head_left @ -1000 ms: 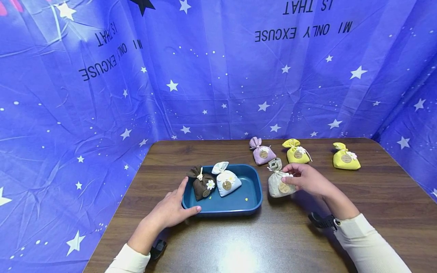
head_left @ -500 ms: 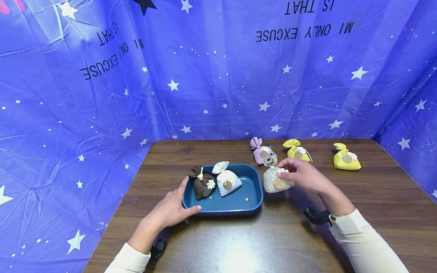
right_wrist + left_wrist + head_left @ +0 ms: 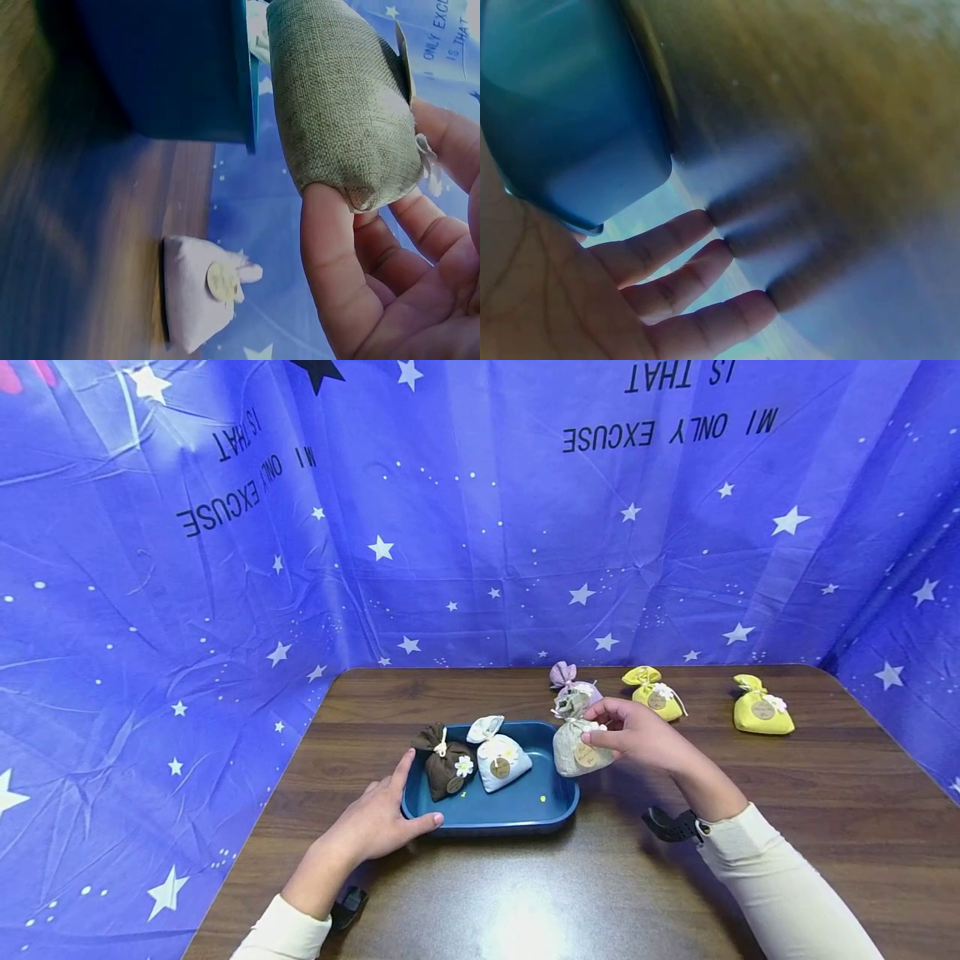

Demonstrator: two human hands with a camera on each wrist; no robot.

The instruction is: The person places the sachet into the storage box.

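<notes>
My right hand [image 3: 643, 739] pinches a grey-beige linen sachet bag [image 3: 573, 752] by its side, between thumb and fingers. The sachet, with a round tag and a small flower, is off the table over the right end of a blue rectangular tray [image 3: 487, 820]. In the right wrist view, the woven cloth of the sachet [image 3: 341, 97] shows close up beside the tray's wall [image 3: 180, 75]. With thumb and index spread, my left hand [image 3: 371, 820] rests against the tray's left end. A brown sachet [image 3: 442, 772] and a white sachet [image 3: 498, 767] lie inside.
Behind the grey sachet, a lilac sachet [image 3: 562, 675] on the table is partly hidden. Two yellow sachets stand further right, one nearer [image 3: 651, 700] and one farther [image 3: 761, 714]. A blue star-printed curtain [image 3: 480, 527] hangs behind the wooden table [image 3: 645, 893].
My right hand has carried the grey sachet leftward and slightly up, from beside the tray to above its right end. My left hand has stayed in place.
</notes>
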